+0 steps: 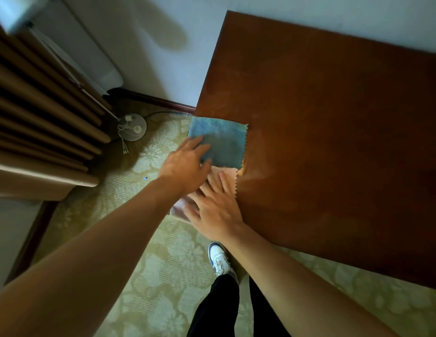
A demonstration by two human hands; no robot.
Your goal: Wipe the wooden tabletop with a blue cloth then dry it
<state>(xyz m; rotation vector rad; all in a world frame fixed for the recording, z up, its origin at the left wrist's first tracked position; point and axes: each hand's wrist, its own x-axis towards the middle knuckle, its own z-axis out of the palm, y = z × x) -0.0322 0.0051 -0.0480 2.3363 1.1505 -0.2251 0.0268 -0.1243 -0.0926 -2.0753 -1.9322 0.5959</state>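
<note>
Both hands are reaching to the near left corner of the counter. Left hand (pixel 187 164) is lying with its fingers extended and relaxed on the edge of a square blue microfibre cloth (pixel 220 142), pressing rather than gripping it. Right hand (pixel 215 210) is resting flat, fingers spread and straight, on a pale pink cloth (pixel 230 173) with a zigzag edge, holding nothing closed. The two cloths are lying touching each other at the corner, the blue one farther from the person, the pink one partly overhanging the edge.

A reddish-brown wooden counter (pixel 333 122) is filling the right side of the head view, its top showing faint dull smears near the cloths. It is standing against a pale wall (pixel 163 69). Below is a yellow-green floral carpet (pixel 163 276). Brown pleated curtains (pixel 41 113) are hanging at the left, with a round white lamp base (pixel 133 127) and its cord beside them. One white-and-blue sneaker (pixel 219 259) and black trousers (pixel 217 307) are showing.

Counted: two cloths, two hands, one counter, one shoe.
</note>
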